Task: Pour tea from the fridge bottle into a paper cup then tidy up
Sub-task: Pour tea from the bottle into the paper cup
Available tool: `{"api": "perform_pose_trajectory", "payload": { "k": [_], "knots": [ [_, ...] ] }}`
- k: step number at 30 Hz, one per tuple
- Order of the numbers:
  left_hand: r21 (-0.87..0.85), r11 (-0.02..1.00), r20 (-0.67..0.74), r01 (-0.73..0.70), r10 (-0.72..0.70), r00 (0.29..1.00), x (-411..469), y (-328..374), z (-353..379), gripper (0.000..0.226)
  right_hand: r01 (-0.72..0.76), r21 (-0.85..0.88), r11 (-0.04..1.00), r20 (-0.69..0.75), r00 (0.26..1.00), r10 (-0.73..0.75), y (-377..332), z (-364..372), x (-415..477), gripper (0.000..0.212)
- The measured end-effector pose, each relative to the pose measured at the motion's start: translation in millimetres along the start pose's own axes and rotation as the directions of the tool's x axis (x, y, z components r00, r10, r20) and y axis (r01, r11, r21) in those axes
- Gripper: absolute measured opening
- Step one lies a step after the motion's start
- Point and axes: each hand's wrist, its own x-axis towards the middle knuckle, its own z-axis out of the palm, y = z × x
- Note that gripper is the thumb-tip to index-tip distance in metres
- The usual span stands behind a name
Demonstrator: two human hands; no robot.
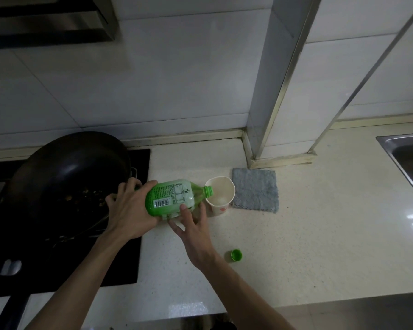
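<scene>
While the left hand [131,210] clamps the tilted green plastic tea bottle [174,198], its mouth over the white paper cup [219,195] on the tabletop [296,246], the right hand's fingers [183,209], spread, steady it; pouring should be slow.

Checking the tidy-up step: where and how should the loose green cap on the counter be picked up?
Take the green cap by its side wall, pinching from above with fingertips on opposite sides. It sits apart from other things on the counter, open side apparently up, so a top-down grip looks unobstructed. The right hand is nearest, though it now supports the bottle with the left hand.
</scene>
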Motion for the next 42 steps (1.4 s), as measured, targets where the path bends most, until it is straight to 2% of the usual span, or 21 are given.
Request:
{"api": "perform_pose_trajectory", "payload": {
  "k": [9,13,19,31,35,38,42],
  "knots": [
    [0.009,1.0,-0.007,0.002,-0.002,1.0,-1.0,-0.1,-0.8,0.088,-0.006,0.005,1.0,0.013,1.0,0.006,0.5,-1.0,0.0,0.043],
    [0.012,1.0,-0.008,0.008,-0.008,1.0,-3.4,-1.5,-2.2,0.086,-0.01,-0.004,1.0,0.007,1.0,0.01,2.1,1.5,-0.7,0.049],
    [0.001,1.0,-0.035,0.017,-0.017,0.999,-9.4,-8.7,-3.2,0.082,-0.022,-0.022,1.0,0.01,1.0,0.022,6.2,5.6,-2.9,0.043],
    [-0.05,0.997,-0.03,0.064,-0.065,0.997,-30.9,-27.9,-1.6,0.084,-0.029,-0.1,0.995,0.025,0.999,0.031,16.8,17.5,-16.2,0.041],
    [-0.146,0.985,0.007,0.096,-0.096,0.995,-41.4,-30.7,5.2,0.09,0.021,-0.178,0.984,-0.009,1.0,-0.023,19.8,18.9,-21.2,0.047],
    [-0.213,0.971,0.036,0.104,-0.098,0.995,-50.2,-28.9,15.2,0.089,0.128,-0.297,0.946,-0.027,0.989,-0.142,22.1,19.7,-27.9,0.06],
    [-0.415,0.902,0.051,0.119,-0.107,0.993,-59.1,-27.4,33.1,0.081,0.249,-0.404,0.88,0.013,0.964,-0.266,21.3,17.1,-35.7,0.064]
  ]
}}
